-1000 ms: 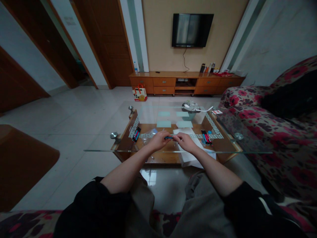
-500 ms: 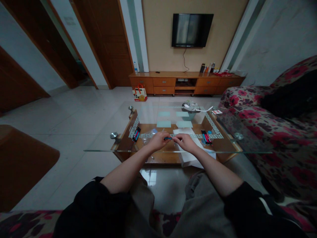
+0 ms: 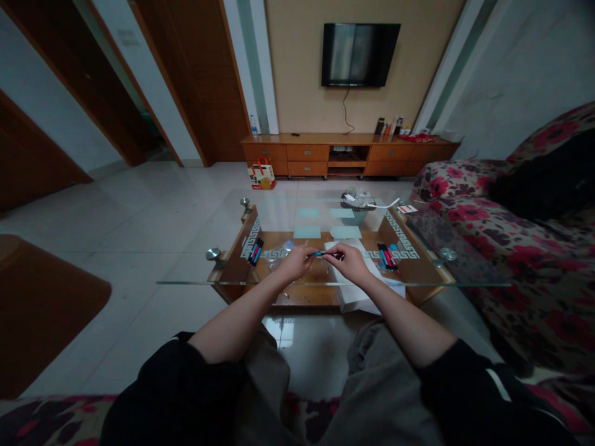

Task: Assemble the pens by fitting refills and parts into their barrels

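Note:
Over the near part of the glass table, both my hands meet at a thin pen (image 3: 318, 254). My left hand (image 3: 296, 262) pinches its blue part from the left. My right hand (image 3: 349, 262) is closed on the darker end, which shows a little red near the fingers; whether this is a separate piece I cannot tell. Left of my hands lies a row of blue, red and black pens (image 3: 255, 253). Another such row of pens (image 3: 387, 256) lies to the right. My fingertips partly cover the held pen.
The glass coffee table (image 3: 209, 238) has a wooden base. A white box (image 3: 352, 297) shows below my right forearm, with crumpled clear plastic (image 3: 277, 255) near my left hand. At the far side stands a filled basket (image 3: 354, 217). A flowered sofa (image 3: 493, 248) borders the right.
My hands have risen slightly, still together at the pen. More of the dark end now shows by my right fingers, and the blue part sits a little higher.

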### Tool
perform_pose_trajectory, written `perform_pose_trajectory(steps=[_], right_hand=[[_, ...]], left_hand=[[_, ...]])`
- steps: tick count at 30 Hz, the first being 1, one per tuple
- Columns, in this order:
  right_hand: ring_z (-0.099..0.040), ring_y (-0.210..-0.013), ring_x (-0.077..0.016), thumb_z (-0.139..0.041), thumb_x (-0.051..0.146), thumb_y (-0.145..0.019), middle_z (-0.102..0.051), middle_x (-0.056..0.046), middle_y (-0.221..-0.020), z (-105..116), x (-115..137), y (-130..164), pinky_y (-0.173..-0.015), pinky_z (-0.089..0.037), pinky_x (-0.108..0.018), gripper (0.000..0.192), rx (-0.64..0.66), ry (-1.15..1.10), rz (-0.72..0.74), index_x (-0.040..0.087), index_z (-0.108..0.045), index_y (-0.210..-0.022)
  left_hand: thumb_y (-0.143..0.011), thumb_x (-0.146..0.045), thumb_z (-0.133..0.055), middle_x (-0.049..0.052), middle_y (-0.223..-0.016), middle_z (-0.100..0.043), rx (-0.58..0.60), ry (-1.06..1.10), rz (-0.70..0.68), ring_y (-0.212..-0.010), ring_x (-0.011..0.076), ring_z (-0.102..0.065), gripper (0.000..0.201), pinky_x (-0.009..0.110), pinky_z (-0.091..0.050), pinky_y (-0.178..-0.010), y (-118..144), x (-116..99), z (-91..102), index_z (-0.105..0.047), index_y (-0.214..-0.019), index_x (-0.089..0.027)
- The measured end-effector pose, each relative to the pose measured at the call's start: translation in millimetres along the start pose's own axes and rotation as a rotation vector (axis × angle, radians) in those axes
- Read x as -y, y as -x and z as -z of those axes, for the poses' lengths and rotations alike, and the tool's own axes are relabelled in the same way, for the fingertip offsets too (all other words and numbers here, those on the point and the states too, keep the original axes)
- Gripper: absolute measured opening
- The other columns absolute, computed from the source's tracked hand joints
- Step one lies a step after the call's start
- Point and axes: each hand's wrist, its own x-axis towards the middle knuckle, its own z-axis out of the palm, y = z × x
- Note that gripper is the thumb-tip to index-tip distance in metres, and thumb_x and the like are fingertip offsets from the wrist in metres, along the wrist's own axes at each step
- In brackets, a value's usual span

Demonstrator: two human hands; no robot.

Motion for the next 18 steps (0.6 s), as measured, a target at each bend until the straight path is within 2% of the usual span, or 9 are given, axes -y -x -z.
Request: perform_pose_trajectory(steps=[11, 18], right_hand=[[-0.062, -0.072, -0.0172, -0.071, 0.044, -0.085, -0.071, -0.005, -0.084, -0.7, -2.4, 1.1, -0.068, -0.048, -0.028, 0.024, 0.010, -0.024, 0.000, 0.020, -0.074, -0.089], [-0.060, -0.068, -0.0152, -0.072, 0.041, -0.085, -0.070, -0.003, -0.080, -1.0, -2.2, 0.7, -0.063, -0.047, -0.026, 0.022, 0.003, -0.007, 0.037, 0.020, -0.074, -0.088]], left_hand=[[-0.089, -0.016, -0.056, 0.008, -0.086, -0.073, 0.055, -0.050, 0.012, -0.079, 0.0190, -0.064, 0.023, 0.027, -0.046, -0.074, 0.8, 4.3, -0.6, -0.076, -0.099, -0.018], [-0.090, -0.019, -0.055, 0.007, -0.092, -0.074, 0.078, -0.074, 0.061, -0.082, 0.0186, -0.064, 0.024, 0.026, -0.047, -0.077, 0.5, 2.2, 0.2, -0.075, -0.104, -0.019]])
